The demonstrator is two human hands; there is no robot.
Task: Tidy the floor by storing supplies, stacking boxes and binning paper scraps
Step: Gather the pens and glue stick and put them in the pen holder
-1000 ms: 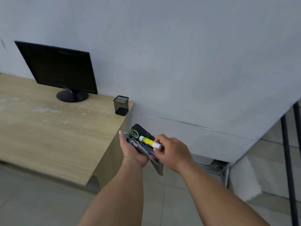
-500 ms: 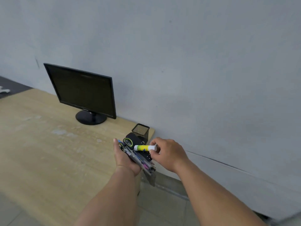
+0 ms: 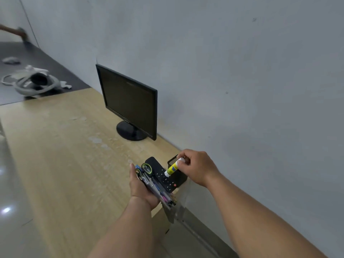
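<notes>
One glue stick [image 3: 172, 169] hung pinched in the right grip [image 3: 197, 168]. Beside it, the left grip [image 3: 141, 190] clutched pens [image 3: 160, 194] and a remote [image 3: 163, 176].

Head cam, one wide-angle view.
Looks forward and down along the bench [image 3: 65, 155], with the wall [image 3: 242, 71] on the right. Left hand [image 3: 141, 189] and right hand [image 3: 197, 167] are close, lower centre. Monitor [image 3: 130, 101] sits farther off, and straight lines bow near the edges.

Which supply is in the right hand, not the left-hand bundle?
The yellow glue stick with the white cap: the right hand pinches it by the mesh pen cup. The pens, tape roll and black remote lie in the left hand.
</notes>
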